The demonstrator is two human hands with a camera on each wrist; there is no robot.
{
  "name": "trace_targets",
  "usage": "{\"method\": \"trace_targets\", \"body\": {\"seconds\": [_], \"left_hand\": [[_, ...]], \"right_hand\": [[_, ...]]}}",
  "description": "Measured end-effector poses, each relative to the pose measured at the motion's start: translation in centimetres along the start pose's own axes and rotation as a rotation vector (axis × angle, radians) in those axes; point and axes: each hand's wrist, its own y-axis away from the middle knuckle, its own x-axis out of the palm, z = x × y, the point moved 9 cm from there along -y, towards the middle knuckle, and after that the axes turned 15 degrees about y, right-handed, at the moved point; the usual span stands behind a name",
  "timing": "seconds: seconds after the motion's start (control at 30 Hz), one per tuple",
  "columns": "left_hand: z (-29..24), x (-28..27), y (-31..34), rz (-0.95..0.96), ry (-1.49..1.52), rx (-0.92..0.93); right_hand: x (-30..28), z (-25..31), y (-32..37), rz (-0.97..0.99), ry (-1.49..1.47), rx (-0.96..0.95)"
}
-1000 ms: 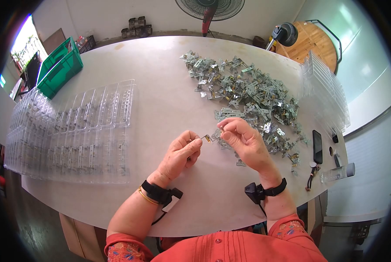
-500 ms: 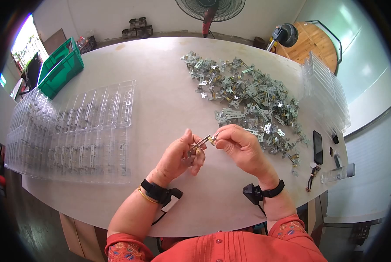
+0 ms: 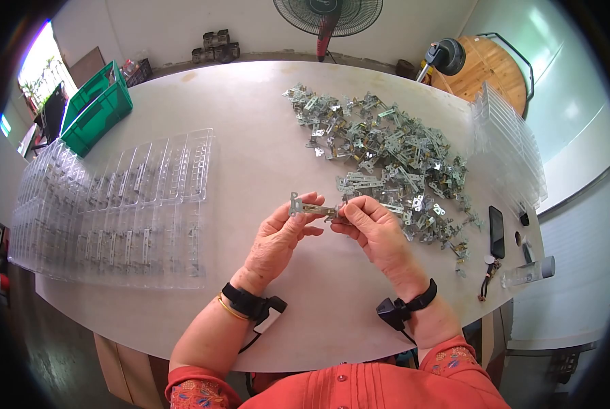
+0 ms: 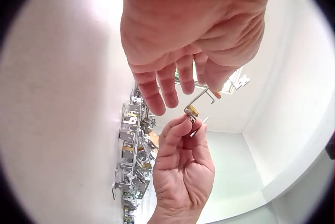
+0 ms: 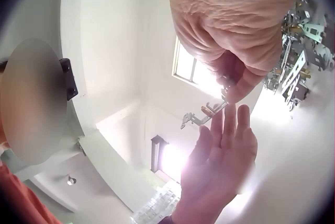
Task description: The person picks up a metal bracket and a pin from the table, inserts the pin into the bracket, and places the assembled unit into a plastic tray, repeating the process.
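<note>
A long metal bracket (image 3: 316, 208), with a wide flat end at the left and a small brass-coloured piece (image 4: 193, 110), is held between both hands above the table. My left hand (image 3: 275, 240) pinches it near the wide end, thumb in front and index finger behind, the other fingers fairly straight. My right hand (image 3: 380, 235) pinches the opposite end between thumb and fingertips, which partly hide that end. Just beyond my right hand lies a heap of similar metal brackets (image 3: 393, 146).
Clear plastic trays (image 3: 206, 198), some compartments holding brackets, lie at the left, with a green crate (image 3: 100, 123) behind. More clear trays (image 3: 506, 146) stand at the right. A phone (image 3: 496, 232) and a bottle (image 3: 528, 273) lie near the right edge of the table (image 3: 250, 102).
The hands came together with the bracket between them. The bracket turned from slanting to nearly level, its wide end now showing above my left thumb.
</note>
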Motion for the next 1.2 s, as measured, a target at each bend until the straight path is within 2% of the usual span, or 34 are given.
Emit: {"method": "trace_targets", "body": {"seconds": [0.1, 0.17, 0.2, 0.27, 0.37, 0.4, 0.47, 0.67, 0.83, 1.2], "left_hand": [[0.0, -0.7, -0.3, -0.03, 0.025, 0.041], [0.0, -1.0, -0.3, -0.052, 0.019, 0.031], [0.0, -1.2, -0.3, -0.073, 0.013, 0.021], [0.2, -1.1, -0.1, -0.09, 0.012, -0.019], [0.4, -1.3, 0.1, -0.129, -0.077, -0.08], [0.5, -1.5, 0.2, -0.153, -0.164, -0.095], [0.4, -1.1, 0.2, -0.146, -0.145, -0.09], [0.2, -1.3, 0.3, -0.184, -0.168, -0.092], [0.5, -1.2, 0.2, -0.17, -0.095, -0.087], [0.4, -1.3, 0.3, -0.174, -0.181, -0.081]], "right_hand": [[0.5, -0.1, -0.1, 0.046, -0.001, -0.003], [0.3, 0.7, 0.0, -0.005, 0.283, -0.06], [0.2, 0.8, 0.0, -0.005, 0.284, -0.06], [-0.5, 1.8, -0.1, -0.083, 0.487, -0.146], [1.0, 3.5, 0.5, -0.004, 0.435, -0.069], [1.2, 3.8, 0.6, -0.006, 0.435, -0.068], [2.3, 4.4, 0.6, 0.039, 0.543, -0.132], [3.0, 4.5, 0.3, 0.038, 0.666, -0.15], [2.9, 3.9, 0.2, 0.036, 0.681, -0.163], [2.4, 3.7, 0.3, 0.002, 0.74, -0.162]]}}
